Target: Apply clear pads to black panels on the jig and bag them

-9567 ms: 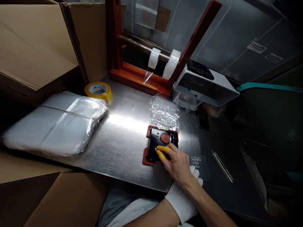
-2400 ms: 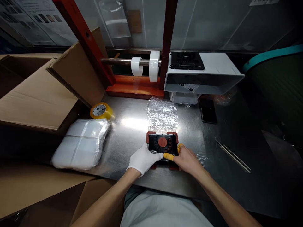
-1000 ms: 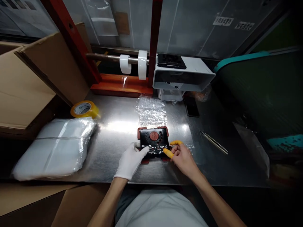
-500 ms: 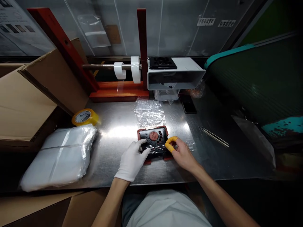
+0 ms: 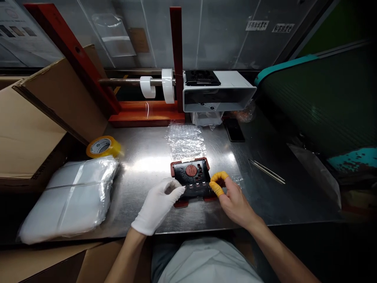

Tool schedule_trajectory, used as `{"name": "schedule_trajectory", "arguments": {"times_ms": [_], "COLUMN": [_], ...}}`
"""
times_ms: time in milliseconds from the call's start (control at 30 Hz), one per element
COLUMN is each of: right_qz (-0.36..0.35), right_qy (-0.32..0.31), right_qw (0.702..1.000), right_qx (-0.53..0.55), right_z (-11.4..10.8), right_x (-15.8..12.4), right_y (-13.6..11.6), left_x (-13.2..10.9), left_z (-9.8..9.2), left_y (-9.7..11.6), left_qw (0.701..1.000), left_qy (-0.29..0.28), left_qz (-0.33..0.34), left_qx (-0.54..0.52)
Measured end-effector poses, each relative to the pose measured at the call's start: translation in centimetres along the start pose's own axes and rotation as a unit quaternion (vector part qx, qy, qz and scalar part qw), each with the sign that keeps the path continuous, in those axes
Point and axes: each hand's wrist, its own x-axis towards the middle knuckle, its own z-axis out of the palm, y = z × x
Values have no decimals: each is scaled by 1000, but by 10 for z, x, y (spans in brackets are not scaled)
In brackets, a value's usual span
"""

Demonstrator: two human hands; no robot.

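Observation:
A black panel (image 5: 185, 171) with vent slots and a round red-brown label (image 5: 191, 170) lies in a red-brown holder (image 5: 181, 204) on the metal bench. My left hand (image 5: 159, 200), in a white glove, pinches thumb and fingers together at the panel's left edge. At the right edge my right hand (image 5: 232, 196), with yellow covers on thumb and forefinger, is closed in a pinch too. A row of glints between the fingertips looks like a thin clear strip (image 5: 197, 184) stretched across the panel; its ends are hidden in my fingers.
Behind the panel lies a crinkled clear bag (image 5: 187, 139). A red stand (image 5: 144, 114) carries tape rolls (image 5: 167, 86), beside a grey bin (image 5: 220, 94). Yellow tape (image 5: 103, 147) and a stack of plastic bags (image 5: 70, 196) are left; a phone (image 5: 235, 130) and thin sticks (image 5: 266, 171) are right.
My left hand has drawn back left and down, its forefinger off the panel's face. My right hand has shifted slightly right. The view has moved a little.

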Motion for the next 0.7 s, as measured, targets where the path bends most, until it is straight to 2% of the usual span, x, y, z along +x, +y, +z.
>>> {"name": "schedule_trajectory", "arguments": {"times_ms": [300, 700], "right_qz": [8, -44], "right_qy": [15, 8], "right_qw": [999, 988], "right_qx": [-41, -147], "right_z": [15, 14], "right_x": [17, 24], "right_y": [37, 33], "left_x": [23, 32], "left_z": [20, 31], "left_y": [-16, -24], "left_qw": [995, 989], "left_qy": [45, 77], "left_qz": [-83, -72], "left_qx": [45, 99]}}
